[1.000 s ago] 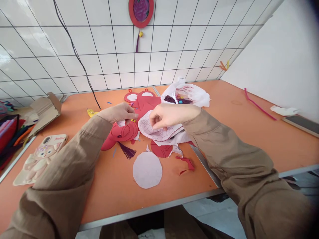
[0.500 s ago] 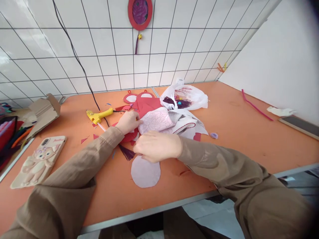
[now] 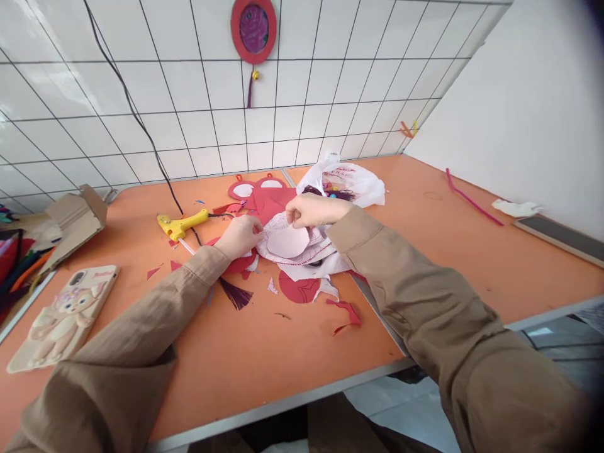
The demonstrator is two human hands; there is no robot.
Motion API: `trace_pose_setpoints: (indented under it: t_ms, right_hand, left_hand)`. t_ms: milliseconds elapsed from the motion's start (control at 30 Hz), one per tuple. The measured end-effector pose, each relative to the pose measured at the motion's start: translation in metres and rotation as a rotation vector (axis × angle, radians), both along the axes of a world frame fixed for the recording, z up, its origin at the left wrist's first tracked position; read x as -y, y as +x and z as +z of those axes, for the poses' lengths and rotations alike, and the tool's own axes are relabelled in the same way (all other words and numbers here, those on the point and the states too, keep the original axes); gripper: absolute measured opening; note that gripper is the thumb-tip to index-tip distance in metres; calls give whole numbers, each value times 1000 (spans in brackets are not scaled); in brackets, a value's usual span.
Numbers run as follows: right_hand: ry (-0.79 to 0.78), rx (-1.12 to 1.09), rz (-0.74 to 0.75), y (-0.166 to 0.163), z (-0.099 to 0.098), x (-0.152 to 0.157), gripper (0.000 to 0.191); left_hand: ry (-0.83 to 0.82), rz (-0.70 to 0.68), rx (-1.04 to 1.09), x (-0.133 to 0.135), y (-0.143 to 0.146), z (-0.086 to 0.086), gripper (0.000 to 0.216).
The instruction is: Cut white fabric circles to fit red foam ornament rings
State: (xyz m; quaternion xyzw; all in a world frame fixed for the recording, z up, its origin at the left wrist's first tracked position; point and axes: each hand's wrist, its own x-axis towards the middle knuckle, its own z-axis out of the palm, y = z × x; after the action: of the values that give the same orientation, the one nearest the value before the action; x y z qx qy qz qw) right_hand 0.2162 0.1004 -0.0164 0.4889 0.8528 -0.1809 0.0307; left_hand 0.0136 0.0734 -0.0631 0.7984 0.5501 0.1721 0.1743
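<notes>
My right hand (image 3: pixel 315 211) is closed, pinching the upper edge of a pale round disc (image 3: pixel 287 243), which looks like paper or thin cloth. The disc hangs over a whitish line-patterned sheet (image 3: pixel 268 253) with a red trim along one edge. At the left edge of that sheet, my left hand (image 3: pixel 240 236) is closed in a pinch on it. Underneath and around lie white scraps and a red disc (image 3: pixel 299 287). Below my left wrist rests a dark purple tassel (image 3: pixel 236 294). Red pieces (image 3: pixel 268 202) lie just behind the sheet.
A yellow glue gun (image 3: pixel 183 224) lies left of my left hand, its black cord running up the tiled wall. Farther left are a phone (image 3: pixel 66 318) and a cardboard box (image 3: pixel 78 217). A white plastic bag (image 3: pixel 363 185) stands behind my right hand. Red scraps (image 3: pixel 348 314) lie near the front.
The pale disc has gone from the front of the table into my right hand, which has moved up and away from me. The patterned sheet now lies more spread out, with the red disc uncovered.
</notes>
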Motion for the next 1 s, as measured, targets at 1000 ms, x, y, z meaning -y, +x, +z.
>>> trace_pose_setpoints:
  t_ms: [1000]
  right_hand:
    - [-428, -207, 399, -22, 17, 43, 32]
  left_hand:
    - [-276, -62, -16, 12, -18, 47, 23]
